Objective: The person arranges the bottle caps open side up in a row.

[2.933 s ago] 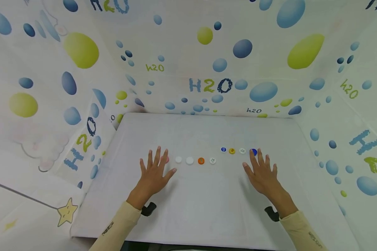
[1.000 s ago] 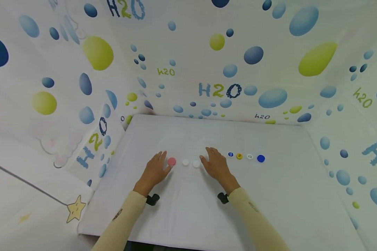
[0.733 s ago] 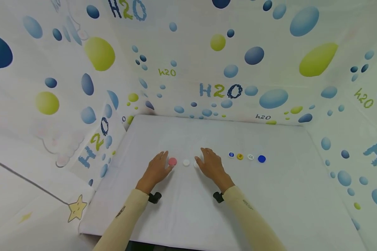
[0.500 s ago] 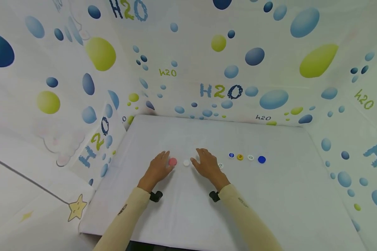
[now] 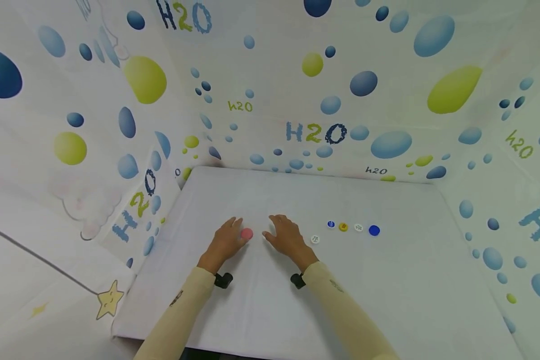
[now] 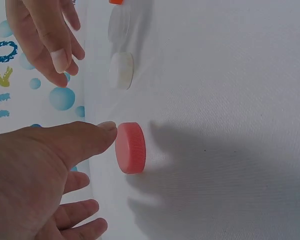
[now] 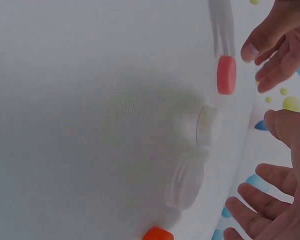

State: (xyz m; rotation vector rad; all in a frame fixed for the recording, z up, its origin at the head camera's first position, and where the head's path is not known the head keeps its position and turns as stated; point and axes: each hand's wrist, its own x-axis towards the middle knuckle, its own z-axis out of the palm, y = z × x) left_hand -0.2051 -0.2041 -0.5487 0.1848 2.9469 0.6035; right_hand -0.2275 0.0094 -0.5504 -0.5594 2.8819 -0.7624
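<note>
Bottle caps lie in two rows on the white table. My left hand [image 5: 224, 242] is beside the pink bottle cap [image 5: 247, 233]; in the left wrist view its thumb tip is right at the cap's edge, fingers relaxed. My right hand [image 5: 289, 240] hovers a little to the right, holding nothing, fingers and thumb apart. Near it in the right wrist view are a small white bottle cap [image 7: 208, 126], a larger whitish bottle cap [image 7: 186, 182] and an orange bottle cap [image 7: 158, 234]. In the head view these three are hidden behind the right hand.
Right of that hand lies a printed white cap [image 5: 315, 239]. Farther right are a blue-and-white cap [image 5: 331, 224], a yellow cap [image 5: 343, 227], another white cap [image 5: 358, 227] and a blue cap [image 5: 374, 230]. Patterned cloth walls [image 5: 261, 75] enclose the table [image 5: 387, 300].
From above the blue cap, my right hand has moved left across to the white caps. My left hand's spread fingers have drawn closer together beside the pink cap. The caps stay in their rows.
</note>
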